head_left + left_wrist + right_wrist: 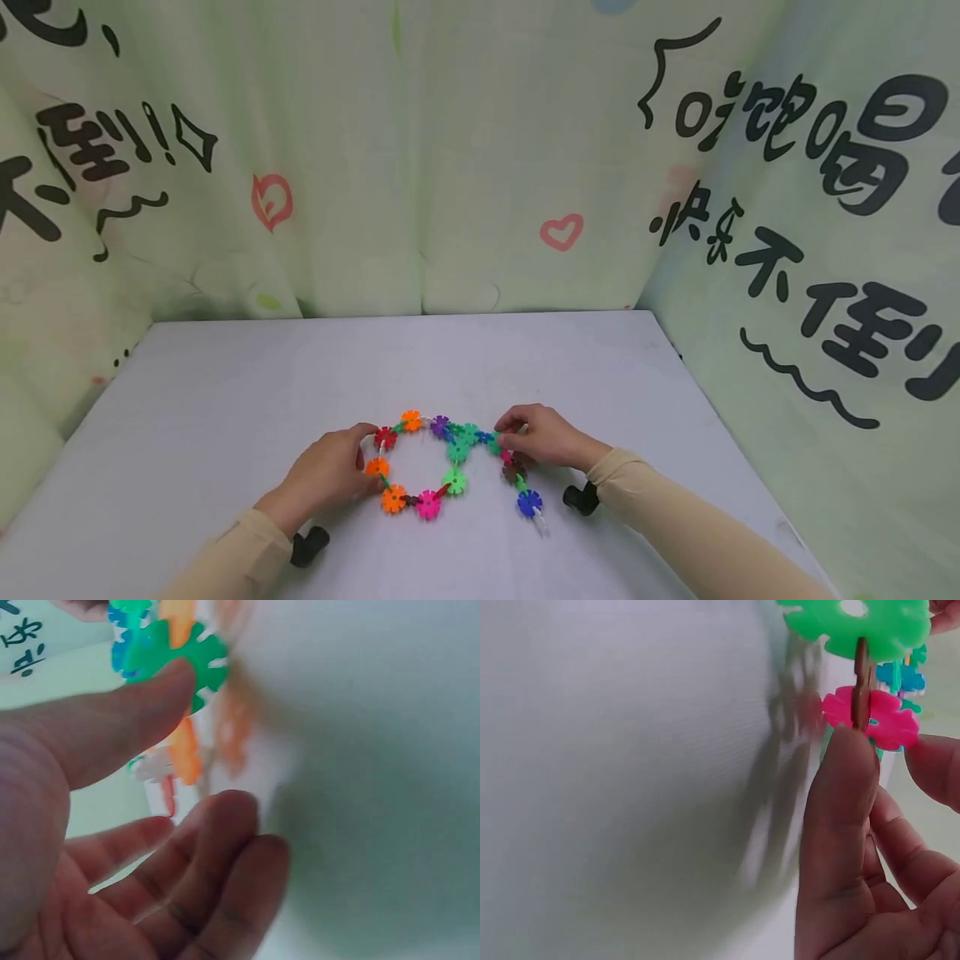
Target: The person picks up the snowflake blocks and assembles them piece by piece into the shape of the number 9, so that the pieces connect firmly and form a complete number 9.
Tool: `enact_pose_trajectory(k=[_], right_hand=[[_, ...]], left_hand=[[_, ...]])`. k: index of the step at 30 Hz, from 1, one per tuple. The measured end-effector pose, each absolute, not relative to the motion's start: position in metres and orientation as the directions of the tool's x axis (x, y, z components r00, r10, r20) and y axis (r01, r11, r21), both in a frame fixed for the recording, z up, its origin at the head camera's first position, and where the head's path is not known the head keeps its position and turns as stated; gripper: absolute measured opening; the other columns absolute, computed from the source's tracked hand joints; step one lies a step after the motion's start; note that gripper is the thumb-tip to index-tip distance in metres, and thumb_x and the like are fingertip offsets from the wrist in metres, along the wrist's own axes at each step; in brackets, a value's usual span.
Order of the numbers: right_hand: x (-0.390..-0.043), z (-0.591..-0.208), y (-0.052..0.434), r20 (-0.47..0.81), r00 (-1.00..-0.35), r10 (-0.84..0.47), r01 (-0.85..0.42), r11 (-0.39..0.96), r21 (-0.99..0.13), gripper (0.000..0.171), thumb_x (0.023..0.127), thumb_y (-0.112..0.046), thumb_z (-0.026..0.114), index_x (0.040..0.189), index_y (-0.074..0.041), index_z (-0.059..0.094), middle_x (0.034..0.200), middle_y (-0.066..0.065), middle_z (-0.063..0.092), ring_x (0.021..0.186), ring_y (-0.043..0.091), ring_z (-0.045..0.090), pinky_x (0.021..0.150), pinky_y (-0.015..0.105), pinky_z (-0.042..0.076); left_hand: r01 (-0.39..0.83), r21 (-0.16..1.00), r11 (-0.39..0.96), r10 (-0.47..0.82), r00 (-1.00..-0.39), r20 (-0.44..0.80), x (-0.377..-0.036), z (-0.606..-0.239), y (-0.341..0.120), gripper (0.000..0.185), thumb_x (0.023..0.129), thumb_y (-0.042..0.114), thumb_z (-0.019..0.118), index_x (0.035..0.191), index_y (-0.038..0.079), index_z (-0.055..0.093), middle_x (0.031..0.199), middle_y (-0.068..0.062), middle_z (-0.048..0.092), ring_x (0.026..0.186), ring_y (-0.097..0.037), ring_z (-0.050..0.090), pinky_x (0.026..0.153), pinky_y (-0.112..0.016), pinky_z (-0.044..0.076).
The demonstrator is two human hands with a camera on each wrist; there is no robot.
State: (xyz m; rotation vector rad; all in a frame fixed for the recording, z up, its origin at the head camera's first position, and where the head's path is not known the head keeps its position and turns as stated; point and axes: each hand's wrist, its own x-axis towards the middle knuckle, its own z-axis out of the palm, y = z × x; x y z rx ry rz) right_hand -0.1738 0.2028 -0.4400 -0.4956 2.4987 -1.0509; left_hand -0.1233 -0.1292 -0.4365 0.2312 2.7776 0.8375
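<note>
Plastic snowflake discs, slotted together, form a chain on the table. Its left part is a ring (pixel 428 505) of orange, red, purple, green and pink discs; a tail on the right ends in a blue disc (pixel 529 502) and a whitish disc seen edge-on. My left hand (pixel 330 467) is at the ring's left side. In the left wrist view its thumb overlaps a green disc (pixel 210 664), with the visible fingers apart from the thumb. At the tail's upper part, my right hand (pixel 546 435) pinches a pink disc (pixel 889 724); a brown disc (pixel 862 682) joins it to a light green one.
The chain lies on a white table (pixel 262 367), near its front. A pale curtain (pixel 480 167) with dark lettering stands behind and along both sides. Black wrist cameras (pixel 309 547) sit beneath both wrists.
</note>
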Motion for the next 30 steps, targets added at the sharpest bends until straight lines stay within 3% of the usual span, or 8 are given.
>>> enact_pose_trajectory(k=[5, 9, 13, 17, 21, 30], right_hand=[[-0.172, -0.441, 0.203, -0.242, -0.875, -0.42, -0.092, 0.634, -0.768, 0.014, 0.096, -0.015, 0.067, 0.104, -0.004, 0.068, 0.084, 0.003, 0.064, 0.061, 0.019, 0.067, 0.059, 0.033, 0.055], [-0.173, -0.444, 0.202, -0.241, -0.875, -0.419, -0.111, 0.66, -0.743, 0.012, 0.096, -0.017, 0.067, 0.103, -0.007, 0.068, 0.082, 0.001, 0.064, 0.061, 0.016, 0.063, 0.059, 0.031, 0.053], [-0.177, -0.445, 0.201, -0.19, -0.879, -0.436, -0.186, 0.683, -0.706, 0.014, 0.095, -0.02, 0.068, 0.104, -0.009, 0.069, 0.085, -0.003, 0.063, 0.068, 0.013, 0.058, 0.061, 0.029, 0.048], [-0.18, -0.445, 0.199, -0.154, -0.876, -0.458, -0.219, 0.661, -0.718, 0.016, 0.094, -0.02, 0.069, 0.105, -0.008, 0.07, 0.088, -0.003, 0.064, 0.073, 0.012, 0.058, 0.063, 0.029, 0.049], [-0.179, -0.446, 0.195, -0.164, -0.88, -0.446, -0.181, 0.635, -0.751, 0.018, 0.094, -0.017, 0.069, 0.108, -0.005, 0.068, 0.088, 0.0, 0.064, 0.07, 0.013, 0.059, 0.061, 0.029, 0.052], [-0.168, -0.448, 0.191, -0.206, -0.919, -0.337, -0.034, 0.587, -0.809, 0.025, 0.091, -0.014, 0.071, 0.113, -0.004, 0.066, 0.086, 0.002, 0.064, 0.063, 0.017, 0.062, 0.06, 0.033, 0.054]], left_hand=[[0.072, 0.606, 0.792, 0.154, -0.985, -0.084, -0.131, -0.442, -0.126, 0.051, 0.082, 0.011, 0.076, 0.129, 0.001, 0.059, 0.072, 0.0, 0.053, 0.062, -0.017, 0.048, 0.059, -0.032, 0.042], [0.062, 0.628, 0.776, 0.124, -0.991, -0.056, -0.13, -0.444, -0.125, 0.045, 0.084, 0.009, 0.07, 0.127, 0.002, 0.061, 0.085, -0.002, 0.058, 0.066, -0.017, 0.05, 0.062, -0.033, 0.045], [0.039, 0.615, 0.787, 0.124, -0.988, -0.096, -0.123, -0.446, -0.121, 0.059, 0.079, 0.027, 0.082, 0.129, 0.005, 0.061, 0.103, -0.006, 0.059, 0.082, -0.021, 0.058, 0.073, -0.042, 0.052], [0.065, 0.602, 0.796, 0.144, -0.986, -0.085, -0.12, -0.452, -0.113, 0.076, 0.069, 0.036, 0.091, 0.13, 0.005, 0.06, 0.11, -0.008, 0.057, 0.092, -0.023, 0.059, 0.083, -0.045, 0.053], [0.118, 0.574, 0.81, 0.156, -0.988, -0.017, -0.122, -0.457, -0.109, 0.07, 0.071, 0.03, 0.09, 0.128, 0.003, 0.062, 0.11, -0.009, 0.058, 0.086, -0.022, 0.059, 0.08, -0.043, 0.053], [0.192, 0.52, 0.833, 0.192, -0.98, 0.054, -0.139, -0.455, -0.107, 0.05, 0.082, 0.023, 0.082, 0.124, 0.002, 0.065, 0.117, -0.013, 0.061, 0.102, -0.029, 0.062, 0.085, -0.045, 0.053]])
